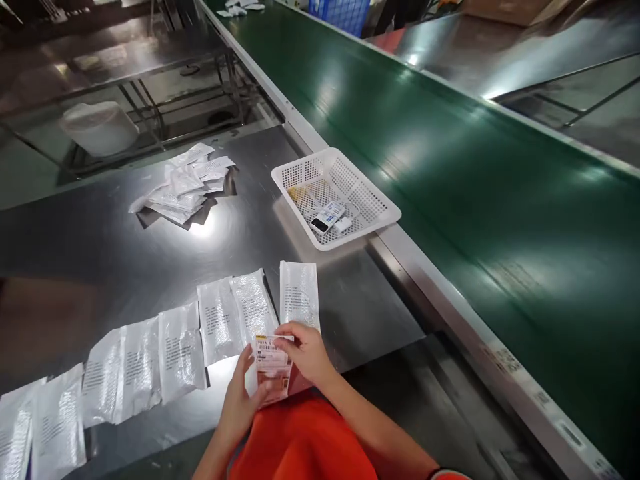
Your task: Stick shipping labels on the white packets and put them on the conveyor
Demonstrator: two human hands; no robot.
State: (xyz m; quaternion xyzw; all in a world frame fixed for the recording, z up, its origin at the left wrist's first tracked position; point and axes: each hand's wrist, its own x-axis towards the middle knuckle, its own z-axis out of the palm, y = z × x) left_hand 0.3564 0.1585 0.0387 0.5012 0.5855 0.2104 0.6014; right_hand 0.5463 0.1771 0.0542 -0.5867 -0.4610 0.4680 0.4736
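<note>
Label point(274, 363) sits between both hands point(237, 402) point(307, 353) (printed side up)

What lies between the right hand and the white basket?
In the head view, one white packet lies on the steel table between the right hand and the white basket.

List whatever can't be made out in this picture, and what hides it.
All in the head view:
- Fine print on the printed label: too small; the right hand covers an upper corner.
- Lower edge of the packet beyond that hand: partly hidden by it.
- Leftmost packet: cut off by the left edge.
- Packet pile: overlap hides the lower ones.
- Blue crate: cut off by the top edge.
</note>
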